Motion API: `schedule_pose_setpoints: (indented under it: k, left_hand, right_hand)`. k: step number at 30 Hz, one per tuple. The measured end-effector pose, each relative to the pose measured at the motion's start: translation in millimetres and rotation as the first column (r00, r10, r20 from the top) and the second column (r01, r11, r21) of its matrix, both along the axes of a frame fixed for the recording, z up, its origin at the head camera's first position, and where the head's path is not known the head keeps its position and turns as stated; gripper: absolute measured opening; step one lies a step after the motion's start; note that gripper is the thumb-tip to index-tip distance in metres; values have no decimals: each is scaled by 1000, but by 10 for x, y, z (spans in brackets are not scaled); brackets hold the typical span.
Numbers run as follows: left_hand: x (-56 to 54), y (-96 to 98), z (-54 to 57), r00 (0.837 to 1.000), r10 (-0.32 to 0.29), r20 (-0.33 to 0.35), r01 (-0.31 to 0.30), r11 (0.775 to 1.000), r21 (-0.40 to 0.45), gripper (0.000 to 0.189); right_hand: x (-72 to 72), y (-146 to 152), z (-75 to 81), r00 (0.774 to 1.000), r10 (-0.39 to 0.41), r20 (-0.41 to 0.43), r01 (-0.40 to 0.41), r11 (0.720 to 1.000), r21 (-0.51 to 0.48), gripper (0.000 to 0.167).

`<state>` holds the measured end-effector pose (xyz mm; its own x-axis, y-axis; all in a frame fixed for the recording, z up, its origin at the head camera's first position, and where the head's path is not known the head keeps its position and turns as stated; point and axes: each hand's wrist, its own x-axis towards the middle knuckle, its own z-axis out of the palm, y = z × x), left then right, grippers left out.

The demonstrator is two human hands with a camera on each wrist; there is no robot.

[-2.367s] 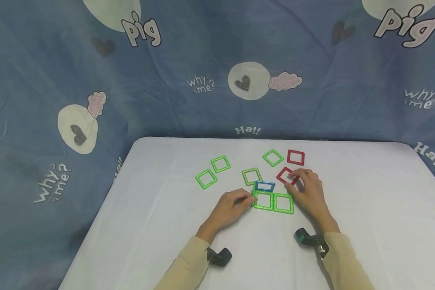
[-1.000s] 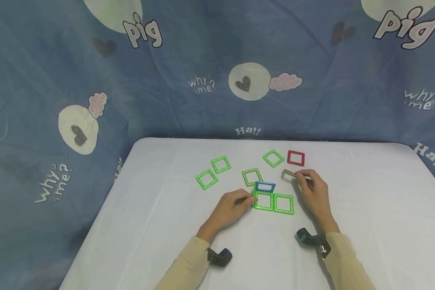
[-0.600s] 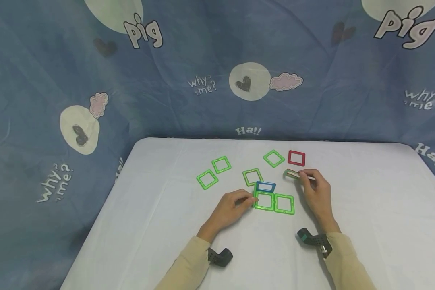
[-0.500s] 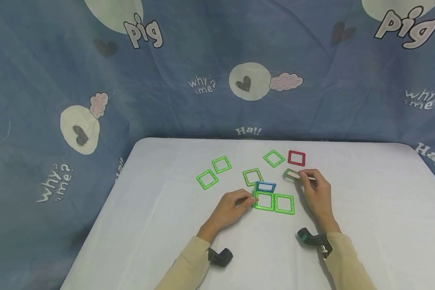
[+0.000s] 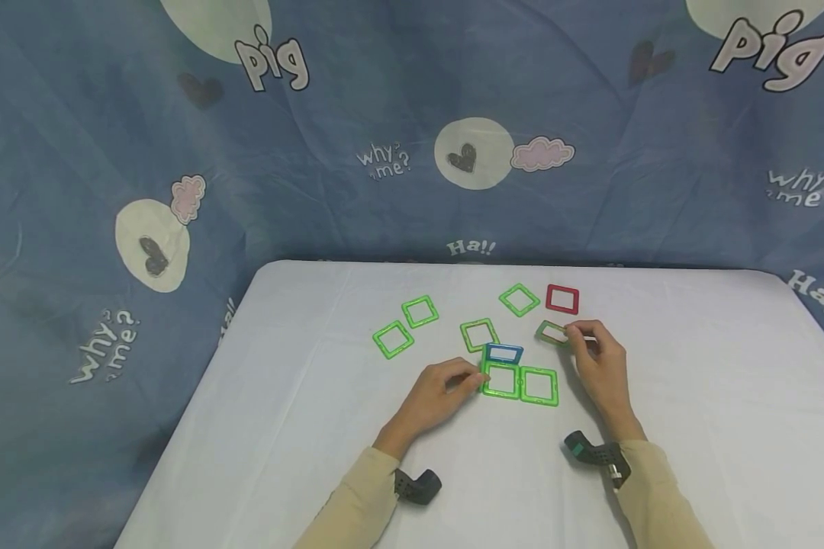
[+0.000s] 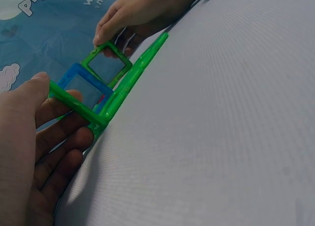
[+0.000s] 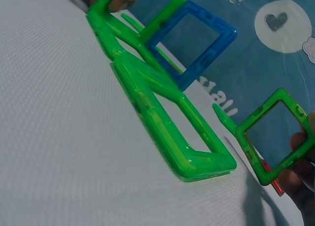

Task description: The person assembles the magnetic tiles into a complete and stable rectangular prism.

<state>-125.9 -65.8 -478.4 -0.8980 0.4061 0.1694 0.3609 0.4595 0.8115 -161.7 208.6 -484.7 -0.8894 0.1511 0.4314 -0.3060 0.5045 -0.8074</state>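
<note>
My left hand (image 5: 439,393) pinches an upright green magnetic tile (image 6: 74,103) between thumb and fingers. This tile stands at the left edge of two flat green tiles (image 5: 539,403) that lie side by side. A blue tile (image 7: 224,31) stands upright along the back edge of the left flat tile. To the right of them, my right hand (image 5: 600,370) pinches another square tile (image 7: 256,169) by one side, tilted up. Both wrist views show it green; in the head view some of its edges look reddish.
Behind the joined tiles lies a loose green tile (image 5: 465,338). Another green tile (image 5: 506,305) and a red tile (image 5: 561,311) lie farther back. Two more green tiles, one of them the nearer tile (image 5: 382,347), lie to the left on the white tabletop (image 5: 281,427).
My right hand has lifted the tile that lay looking red under its fingers, tipped it up and shifted slightly right. Its green face now shows. The left hand stays in place.
</note>
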Motion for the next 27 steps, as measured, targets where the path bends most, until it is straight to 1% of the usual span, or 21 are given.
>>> schedule_pose_setpoints:
  k: [9, 12, 17, 18, 25, 27]
  left_hand:
    - [2, 2, -1, 1000, 4, 3, -4, 1000, -9, 31]
    - [1, 2, -3, 1000, 3, 0, -3, 1000, -10, 30]
    - [3, 0, -2, 1000, 5, 1, -5, 1000, -14, 31]
    - [4, -1, -1, 1000, 5, 0, -5, 1000, -15, 31]
    - [0, 1, -1, 1000, -1, -9, 0, 1000, -15, 30]
    - [0, 2, 0, 1000, -4, -10, 4, 1000, -14, 30]
  right_hand:
    - [19, -5, 15, 999, 31, 39, -28, 997, -77, 17]
    - [23, -6, 23, 997, 42, 67, -35, 995, -97, 17]
    - [43, -9, 51, 992, 34, 122, -24, 996, -84, 14]
    - [51, -13, 68, 991, 37, 129, -26, 996, -84, 13]
    - [190, -110, 359, 988, 89, 124, -81, 994, -72, 12]
    - [198, -111, 368, 987, 106, 124, -97, 993, -74, 12]
